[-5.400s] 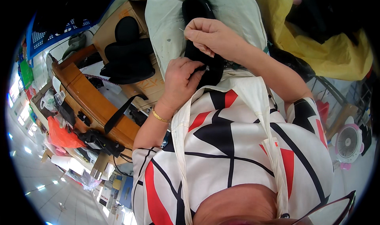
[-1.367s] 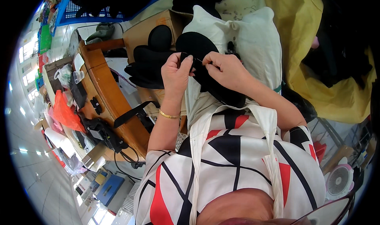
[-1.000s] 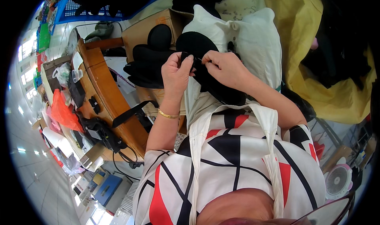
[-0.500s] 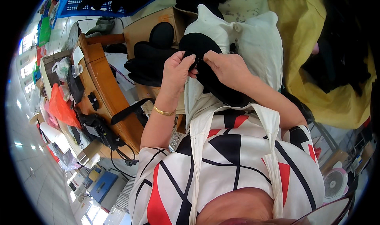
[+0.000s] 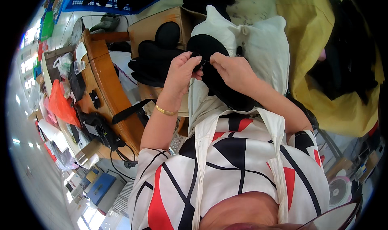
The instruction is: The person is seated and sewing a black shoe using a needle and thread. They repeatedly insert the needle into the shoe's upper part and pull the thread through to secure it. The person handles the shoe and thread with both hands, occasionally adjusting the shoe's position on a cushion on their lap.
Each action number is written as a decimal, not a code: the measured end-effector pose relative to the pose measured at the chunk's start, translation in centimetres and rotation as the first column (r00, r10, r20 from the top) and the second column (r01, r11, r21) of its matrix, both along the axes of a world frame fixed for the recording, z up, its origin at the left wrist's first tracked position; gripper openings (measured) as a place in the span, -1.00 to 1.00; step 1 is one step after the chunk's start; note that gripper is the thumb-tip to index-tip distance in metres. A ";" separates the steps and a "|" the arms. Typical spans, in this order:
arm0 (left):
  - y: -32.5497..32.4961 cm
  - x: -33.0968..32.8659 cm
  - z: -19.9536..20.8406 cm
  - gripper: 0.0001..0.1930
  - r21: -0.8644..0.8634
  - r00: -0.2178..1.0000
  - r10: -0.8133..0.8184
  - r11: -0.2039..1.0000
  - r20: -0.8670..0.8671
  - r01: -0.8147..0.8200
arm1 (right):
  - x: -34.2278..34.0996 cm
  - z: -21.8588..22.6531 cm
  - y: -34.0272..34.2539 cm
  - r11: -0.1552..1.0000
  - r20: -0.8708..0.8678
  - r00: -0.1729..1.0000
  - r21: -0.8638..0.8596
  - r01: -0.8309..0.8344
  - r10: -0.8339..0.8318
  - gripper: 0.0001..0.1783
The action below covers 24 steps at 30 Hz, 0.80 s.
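1. Black slipper-shaped piece (image 5: 228, 86): in the head view, the only one, it lies straight ahead of the person's chest, slanting from a rounded far left end to a near right end, on an off-white stuffed bag (image 5: 264, 48).
2. The left hand (image 5: 181, 71) grasps a bit of the black piece's left edge between thumb and bent fingers. A gold-coloured bracelet (image 5: 165, 110) circles that wrist.
3. The right hand (image 5: 235, 71) is just beside it, over the piece, thumb and forefinger pinched together. A tiny pale glint shows between the two hands; whether the right fingertips grip anything is too small to tell.
4. To the left, more dark padded pieces (image 5: 151, 70) lie piled on and against a cardboard box (image 5: 141, 28). Farther left stands a brown wooden table (image 5: 107, 82), with a clear plastic cup (image 5: 79, 66) and an orange-red plastic bag (image 5: 62, 104) beyond its edge.
5. At the far left is a blue crate (image 5: 95, 3) containing dark items. On the right, yellow cloth (image 5: 307, 11) surrounds a dark heap (image 5: 343, 60).
6. Nearest are the off-white apron (image 5: 204, 145) and a white, black and red patterned top (image 5: 238, 169); a fan (image 5: 339, 189) stands at near right.
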State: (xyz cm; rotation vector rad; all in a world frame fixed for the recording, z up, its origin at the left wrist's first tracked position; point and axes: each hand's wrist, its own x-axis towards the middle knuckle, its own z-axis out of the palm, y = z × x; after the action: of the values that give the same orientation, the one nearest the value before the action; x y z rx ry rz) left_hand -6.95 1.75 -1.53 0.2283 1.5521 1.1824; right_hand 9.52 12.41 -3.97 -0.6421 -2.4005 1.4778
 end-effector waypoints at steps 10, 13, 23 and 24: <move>-0.5 -0.4 -0.7 -0.91 0.056 0.981 0.028 0.998 0.191 -0.040 | -0.6 -0.4 -1.1 0.997 -0.028 0.997 0.029 0.070 -0.069 -0.90; -0.3 -0.1 -0.7 -0.91 0.069 0.984 0.033 0.997 0.175 -0.045 | -1.4 -0.3 -1.1 0.991 -0.096 0.988 -0.052 0.120 -0.124 -0.88; 0.0 1.5 -1.0 -0.90 0.109 0.992 0.129 0.986 0.011 -0.129 | -1.7 0.8 0.8 0.988 -0.224 0.967 0.058 0.140 -0.123 -0.91; 0.1 1.7 -1.0 -0.89 0.119 0.993 0.122 0.985 0.001 -0.121 | -1.9 0.4 0.7 0.984 -0.287 0.948 0.070 0.162 -0.136 -0.91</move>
State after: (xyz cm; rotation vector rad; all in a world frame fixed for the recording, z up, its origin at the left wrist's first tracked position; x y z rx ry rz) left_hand -5.21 1.88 -2.58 0.2190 1.5201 1.3735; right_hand 7.61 13.14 -3.60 -0.5385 -2.1390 1.2910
